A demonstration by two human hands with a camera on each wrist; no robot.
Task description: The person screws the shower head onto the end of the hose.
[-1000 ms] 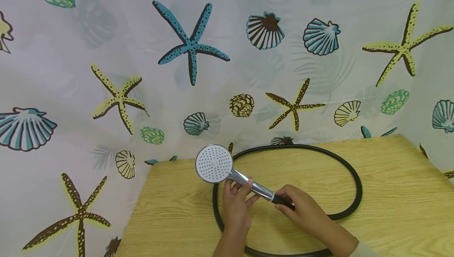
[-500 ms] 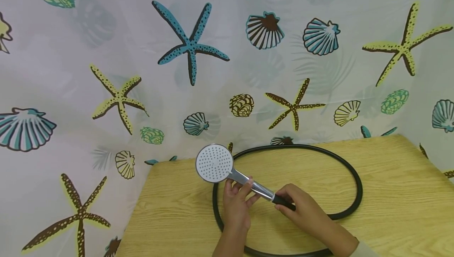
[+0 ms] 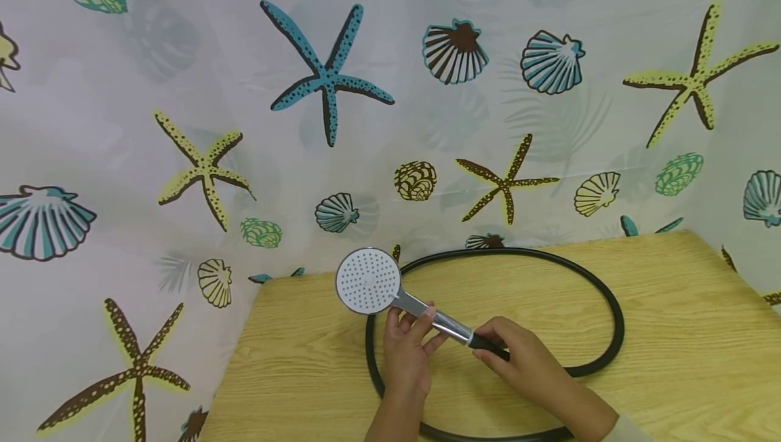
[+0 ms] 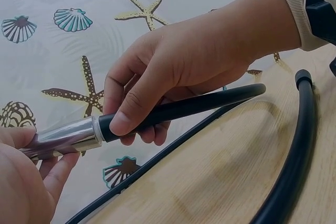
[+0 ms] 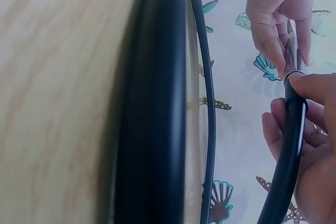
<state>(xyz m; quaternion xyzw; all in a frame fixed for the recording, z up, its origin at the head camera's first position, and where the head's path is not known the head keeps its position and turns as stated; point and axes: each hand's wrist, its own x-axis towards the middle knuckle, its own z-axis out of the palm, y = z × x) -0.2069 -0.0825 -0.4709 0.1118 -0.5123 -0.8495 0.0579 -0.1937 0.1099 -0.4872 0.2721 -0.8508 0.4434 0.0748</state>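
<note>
Showerhead (image 3: pixel 369 280) pinched by left hand (image 3: pixel 407 357), fingers curled | hose (image 3: pixel 618 327) gripped by right hand (image 3: pixel 518 360), likewise | no shift seen; joint (image 3: pixel 471 339) apparently steadied

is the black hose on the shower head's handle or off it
On, or butted against it: the hose meets the chrome handle at a pale ring, with no visible gap. Whether it's fastened, I cannot tell.

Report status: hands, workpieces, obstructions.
Left hand holds round white-faced chrome shower head. Right hand pinches black tubular hose at chrome handle. Nothing visible in the way.
</note>
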